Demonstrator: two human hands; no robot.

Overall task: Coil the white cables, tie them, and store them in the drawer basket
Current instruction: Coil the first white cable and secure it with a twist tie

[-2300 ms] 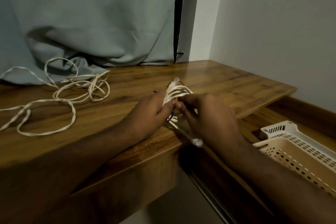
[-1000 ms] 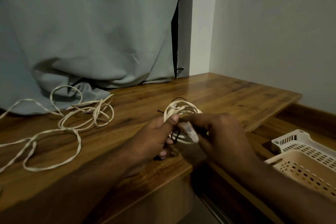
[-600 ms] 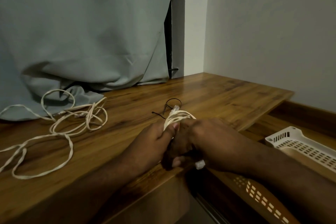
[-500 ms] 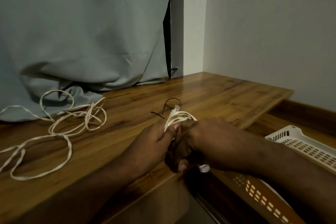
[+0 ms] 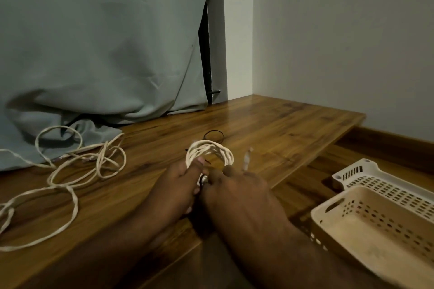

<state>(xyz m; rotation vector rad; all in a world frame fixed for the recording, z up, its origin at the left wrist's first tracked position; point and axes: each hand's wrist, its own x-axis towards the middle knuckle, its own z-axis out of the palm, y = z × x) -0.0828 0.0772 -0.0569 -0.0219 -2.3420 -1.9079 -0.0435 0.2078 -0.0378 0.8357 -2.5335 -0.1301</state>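
Observation:
A small coil of white cable [image 5: 210, 150] stands upright near the front edge of the wooden tabletop [image 5: 270, 129]. My left hand [image 5: 178, 185] pinches its lower left side with the thumb on top. My right hand [image 5: 237, 191] grips the coil's lower right, and the cable's blurred plug end [image 5: 246, 159] sticks up above its fingers. A thin dark tie [image 5: 202, 179] shows between the two hands. A second white cable [image 5: 77, 166] lies loose and tangled at the left. The beige drawer basket [image 5: 375, 225] sits low at the right.
A white slotted basket [image 5: 385, 183] lies behind the beige one. A black loop tie [image 5: 213, 135] rests on the wood just beyond the coil. A grey-green curtain [image 5: 98, 54] hangs behind and bunches onto the tabletop at the left. A wall closes the right side.
The coil has opened into a rounder loop and stands higher above my hands. The plug end went from below my right hand to above it. My right hand shifted slightly right.

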